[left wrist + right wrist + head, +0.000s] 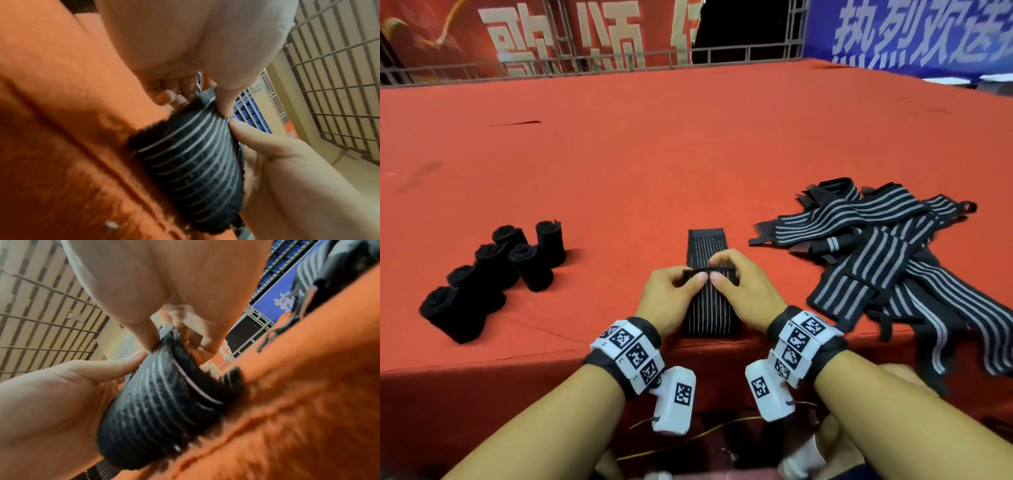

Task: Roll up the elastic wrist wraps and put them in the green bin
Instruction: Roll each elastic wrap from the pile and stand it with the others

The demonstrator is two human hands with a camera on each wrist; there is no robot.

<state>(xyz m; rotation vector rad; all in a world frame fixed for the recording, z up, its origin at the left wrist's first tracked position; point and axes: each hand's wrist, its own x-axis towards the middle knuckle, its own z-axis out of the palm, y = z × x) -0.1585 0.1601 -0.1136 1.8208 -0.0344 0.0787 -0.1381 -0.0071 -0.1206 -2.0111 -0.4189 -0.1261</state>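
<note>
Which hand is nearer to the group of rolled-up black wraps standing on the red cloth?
Left. The left hand is on the side of the rolled black wraps; the right hand lies beyond it.

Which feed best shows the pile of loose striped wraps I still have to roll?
The head view: the pile of loose black elastic wraps with grey stripes lies in full on the red felt table, right of both hands. The right wrist view catches only a blurred corner of it; the left wrist view shows none.
</note>
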